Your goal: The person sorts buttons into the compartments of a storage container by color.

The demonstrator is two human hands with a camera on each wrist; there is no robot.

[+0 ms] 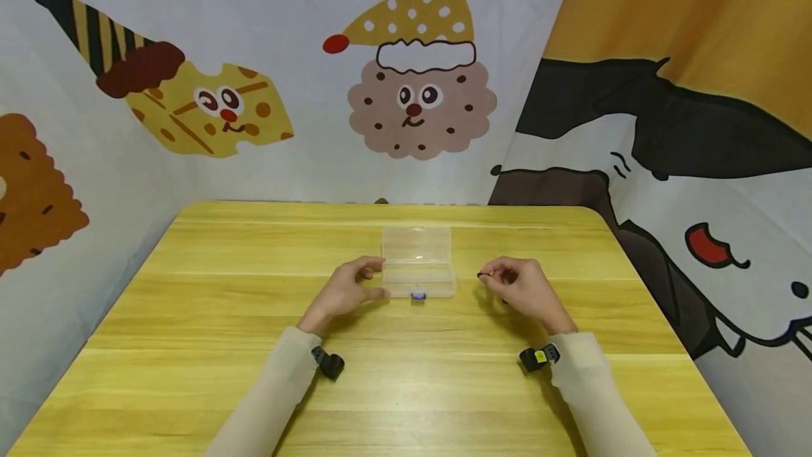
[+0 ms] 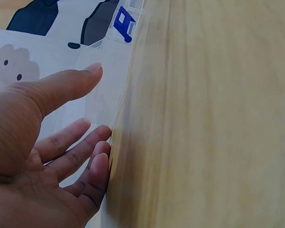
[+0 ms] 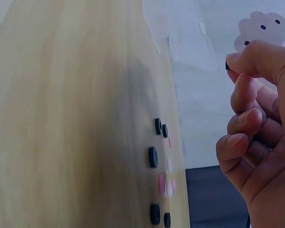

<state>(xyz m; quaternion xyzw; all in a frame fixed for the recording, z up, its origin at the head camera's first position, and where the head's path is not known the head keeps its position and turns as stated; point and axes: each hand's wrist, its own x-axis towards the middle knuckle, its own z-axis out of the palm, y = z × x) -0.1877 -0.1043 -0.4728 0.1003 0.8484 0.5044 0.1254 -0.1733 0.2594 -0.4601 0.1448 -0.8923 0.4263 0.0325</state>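
A clear plastic box [image 1: 419,259] lies open in the middle of the wooden table [image 1: 190,344], with a small blue latch [image 1: 417,295] at its front. My left hand [image 1: 352,289] rests against the box's left end. In the left wrist view its straight fingertips [image 2: 100,142] touch the box wall [image 2: 109,95] and the thumb stretches above it. My right hand [image 1: 517,286] hovers to the right of the box and pinches a small black button [image 3: 227,64] between thumb and forefinger. Several black, pink and white buttons [image 3: 159,166] lie on the table below that hand.
Cartoon-printed cloth walls [image 1: 419,90] close in the table at the back and on both sides. Bare tabletop stretches in front of the hands and to the left of the box. A small camera sits on each wrist.
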